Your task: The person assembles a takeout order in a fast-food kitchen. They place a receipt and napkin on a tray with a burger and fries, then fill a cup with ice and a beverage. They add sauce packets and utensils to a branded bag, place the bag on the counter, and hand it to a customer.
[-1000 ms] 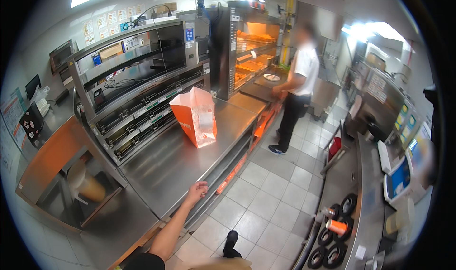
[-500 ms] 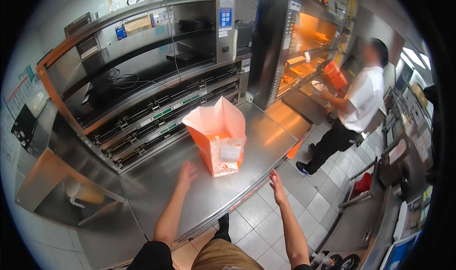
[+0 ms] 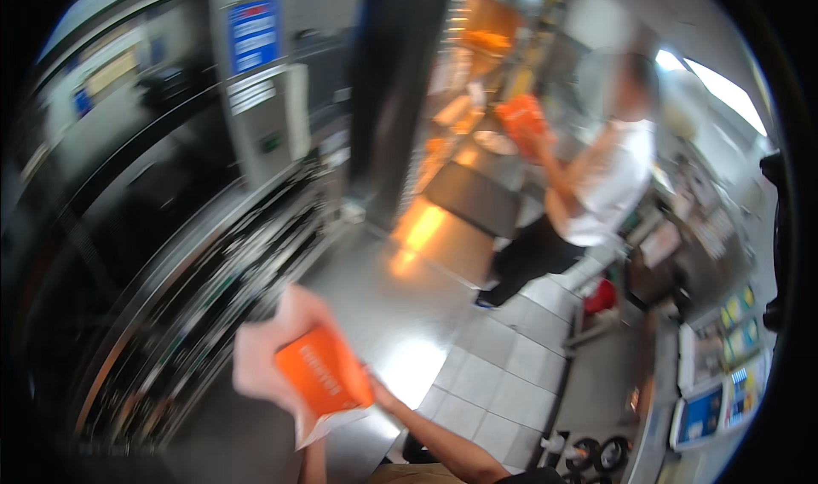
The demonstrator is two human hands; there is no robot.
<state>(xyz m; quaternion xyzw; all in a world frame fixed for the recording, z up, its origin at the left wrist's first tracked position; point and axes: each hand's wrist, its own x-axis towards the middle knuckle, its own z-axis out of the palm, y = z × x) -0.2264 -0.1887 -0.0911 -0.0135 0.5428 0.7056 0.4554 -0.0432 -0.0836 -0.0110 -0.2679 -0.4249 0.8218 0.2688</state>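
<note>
Head view is pretty smeared with motion blur, so details are rough. Nearest, the orange paper bag [image 3: 319, 380] is now gripped from both sides and seems to be lifted or tipped off the steel tabletop [image 3: 383, 314], whereas half a second ago it was standing upright and untouched, with both hands only reaching toward it. The right hand [image 3: 377, 394] is pressed against the bag's right side, with the forearm coming in from the lower edge. The left hand [image 3: 311, 463] is mostly hidden below the bag; its fingers can't be made out, but it looks closed on the bottom of the bag. So the bag has been picked up, as far as can be judged.

Left of the hands, the stacked holding racks [image 3: 213, 254] are seen as streaks. Further off, beyond the hands to the right, a co-worker in a white shirt [image 3: 609, 181] is standing on the tiled floor [image 3: 503, 365], with something orange [image 3: 521, 118] held up at the warming cabinet.
</note>
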